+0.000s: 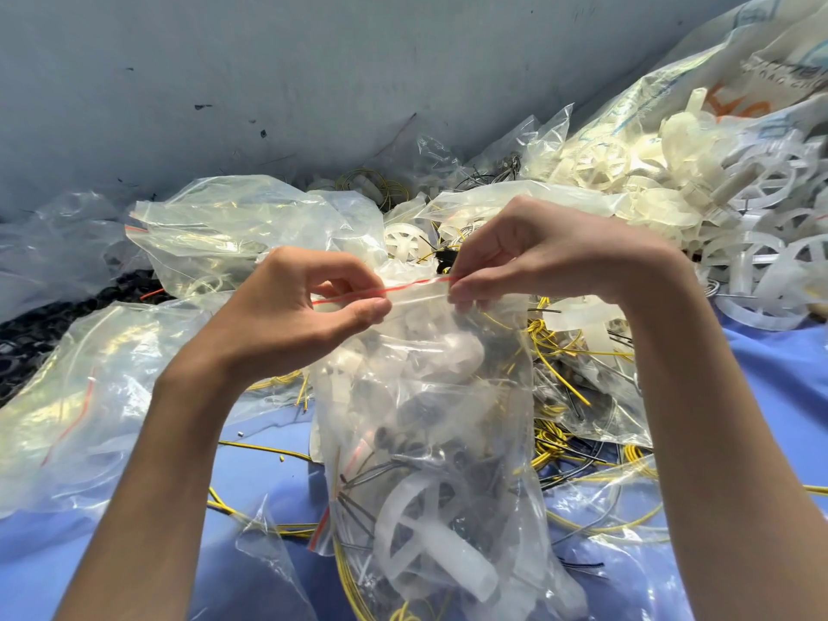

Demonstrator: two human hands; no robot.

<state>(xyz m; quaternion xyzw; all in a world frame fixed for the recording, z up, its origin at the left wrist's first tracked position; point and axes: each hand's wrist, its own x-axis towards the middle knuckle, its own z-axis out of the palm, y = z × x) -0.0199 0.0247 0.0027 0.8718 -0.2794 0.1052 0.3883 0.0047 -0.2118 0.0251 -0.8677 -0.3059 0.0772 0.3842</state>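
A clear zip bag (425, 396) with a red seal strip hangs upright in the middle of the view. Inside it lie white plastic parts, dark small pieces and thin wires. My left hand (291, 307) pinches the left end of the seal strip between thumb and forefinger. My right hand (537, 257) pinches the right end of the same strip. The strip runs taut between the two hands, slightly higher on the right.
Empty clear bags (224, 226) pile up at the left and behind. A heap of white plastic wheels (739, 208) fills the right. Yellow wires (555, 351) and black wires lie on the blue table cover (784, 374). A grey wall stands behind.
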